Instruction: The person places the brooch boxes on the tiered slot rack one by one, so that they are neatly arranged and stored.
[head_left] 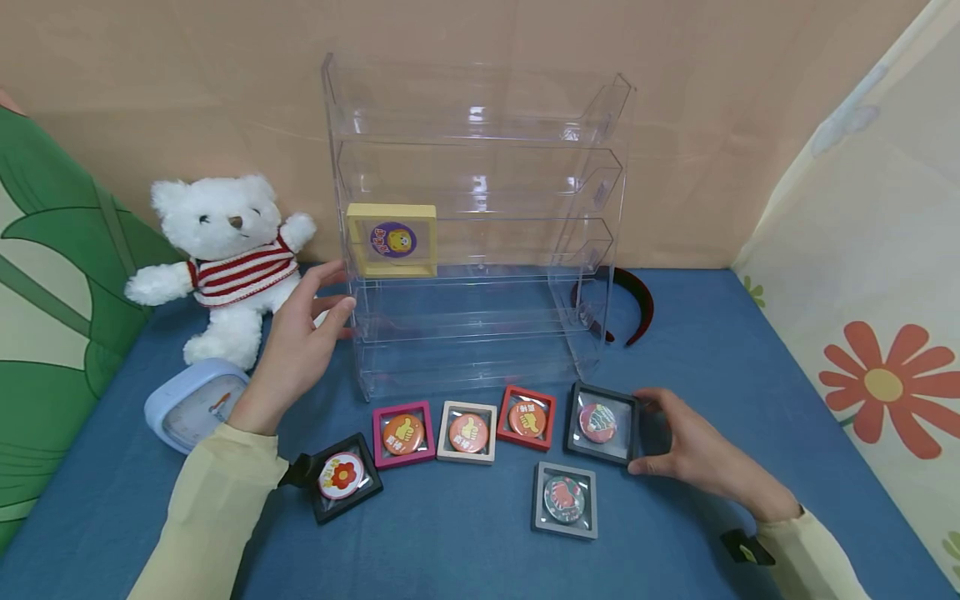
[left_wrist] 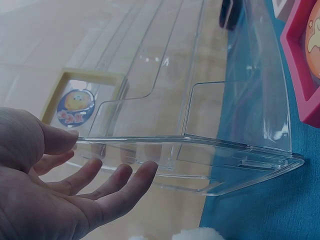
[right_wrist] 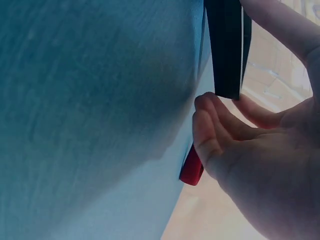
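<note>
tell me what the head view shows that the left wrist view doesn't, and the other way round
Only the head view shows the right hand pinching the black frame, the teddy bear, the clock, the headband and the other framed badges on the blue cloth. Only the left wrist view shows the palm side of the left hand, fingers straight beside the rack's side wall. Both show the clear rack, the yellow frame on its shelf, and the pink frame.

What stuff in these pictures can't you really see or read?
- Headband: head view, partly behind the clear rack.
- Clock: head view, left hand and sleeve cover part of its face.
- Badge writing in the pink frame: head view, too small.
- Black frame: right wrist view, edge-on, cut off by the top edge.
</note>
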